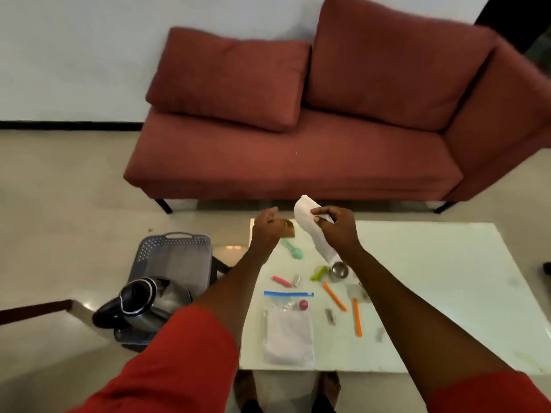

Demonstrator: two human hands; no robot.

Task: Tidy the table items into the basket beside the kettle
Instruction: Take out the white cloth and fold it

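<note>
White tissue (313,231) hangs pinched in the right hand (337,226) grip, left hand (267,228) open just beside.

Basket (176,257) on floor, left of worktop (432,293); kettle (146,305) just in front of basket. Zip bag (288,329) near worktop's front edge. Sofa (298,144) behind worktop.

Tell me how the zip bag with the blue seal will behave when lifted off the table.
The zip bag is thin clear plastic, so it will probably flop and sag. The folded white cloth and small red ball inside may slide. It looks light.
</note>
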